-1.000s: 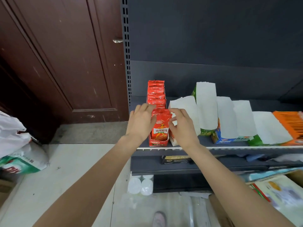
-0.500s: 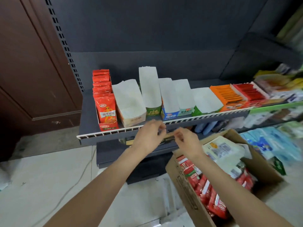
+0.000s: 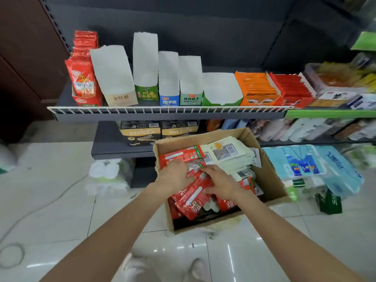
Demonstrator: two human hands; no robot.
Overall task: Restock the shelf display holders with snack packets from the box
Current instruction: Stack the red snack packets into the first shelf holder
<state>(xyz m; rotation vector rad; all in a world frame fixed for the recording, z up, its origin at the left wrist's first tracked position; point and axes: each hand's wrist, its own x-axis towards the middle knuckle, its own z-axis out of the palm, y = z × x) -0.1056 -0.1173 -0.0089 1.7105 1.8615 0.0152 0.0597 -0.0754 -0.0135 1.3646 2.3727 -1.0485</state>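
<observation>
We reach both hands down into the box [image 3: 262, 159], which sits open on the floor [image 3: 50, 200] below the shelf [image 3: 162, 113]. Our left hand [image 3: 175, 176] lies flat on the red packets [image 3: 191, 198], its fingers [image 3: 184, 164] spread and fairly straight, pressing rather than curling. Our right hand [image 3: 220, 182] rests on the same heap just beside it; its fingertips dip among the packets, and we cannot tell whether they pinch one. Behind the red packets, a stack of pale packets [image 3: 230, 155] fills the far half of the box.

On the shelf we count 8 holders in a row. The 1st holder [image 3: 87, 98], at the far left, is full of red packets. The next 5 holders [image 3: 168, 78] stand with white insides showing. After them come 1 orange holder [image 3: 257, 88] and 1 red holder [image 3: 293, 90], both stocked. On the lower shelf sit 2 dark cartons [image 3: 140, 132] side by side. To the right of the box lies 1 blue bag [image 3: 317, 161].
</observation>
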